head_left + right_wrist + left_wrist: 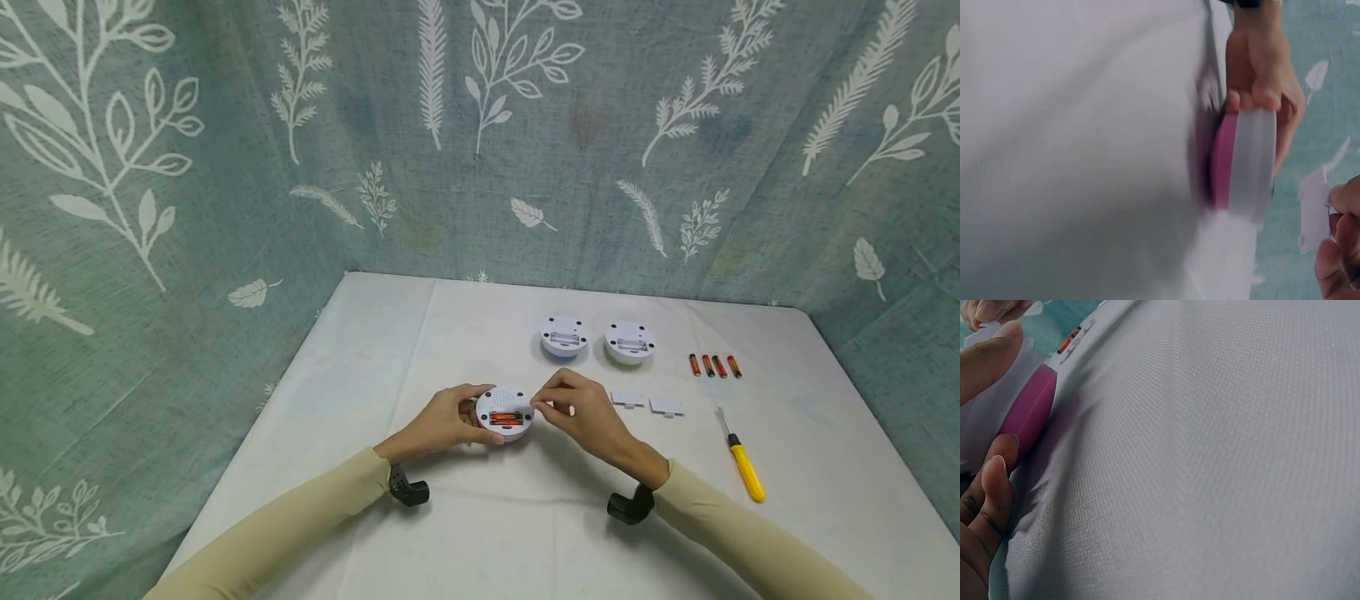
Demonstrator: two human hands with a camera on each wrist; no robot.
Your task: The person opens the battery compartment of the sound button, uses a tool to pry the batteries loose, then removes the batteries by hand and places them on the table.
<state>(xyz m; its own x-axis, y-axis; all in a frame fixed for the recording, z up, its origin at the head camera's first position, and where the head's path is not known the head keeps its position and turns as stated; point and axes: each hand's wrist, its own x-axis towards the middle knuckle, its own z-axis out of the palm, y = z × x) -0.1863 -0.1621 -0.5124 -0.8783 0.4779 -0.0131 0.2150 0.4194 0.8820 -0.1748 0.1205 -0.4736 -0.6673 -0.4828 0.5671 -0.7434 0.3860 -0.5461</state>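
Note:
My left hand (448,422) grips a round white device (501,398) by its rim, holding it back side up just off the white table. Its side is pink, as the pink band (1224,162) in the right wrist view shows. Two red batteries (506,418) lie in its uncovered compartment. Between thumb and fingers of my right hand (588,417) a small white battery cover (1315,212) is pinched, close to the device's right edge. In the left wrist view the thumb (991,359) lies over the white part, and fingers press the pink side.
Two similar round devices, one bluish-based (564,337) and one greenish-based (628,343), lie farther back with open compartments. Two white battery covers (628,398) (667,407) are right of my right hand. Several batteries (707,365) and a yellow-handled screwdriver (746,472) lie to the right.

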